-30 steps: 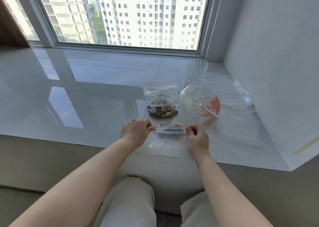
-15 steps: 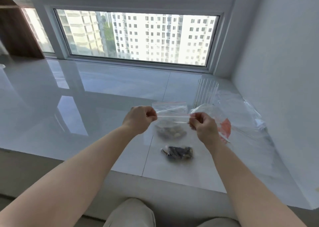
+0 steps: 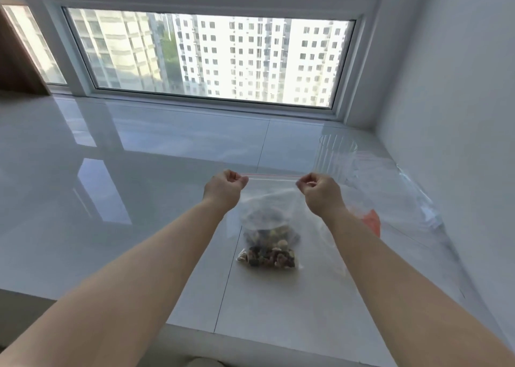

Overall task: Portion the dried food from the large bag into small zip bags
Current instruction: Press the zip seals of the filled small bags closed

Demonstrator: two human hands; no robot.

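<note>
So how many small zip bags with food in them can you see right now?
2. One small zip bag hangs between the left hand and right hand, pinched at its top corners. The other filled bag lies on the tiled ledge below it. None seem hidden.

I find no legible text, label, brand, number or sign anywhere in view. The small zip bag I hold up is clear plastic with only a plain red line along its seal. The large bag lying to my right shows an orange patch, but no wording on it can be made out. The filled bag on the sill carries no print.
</note>
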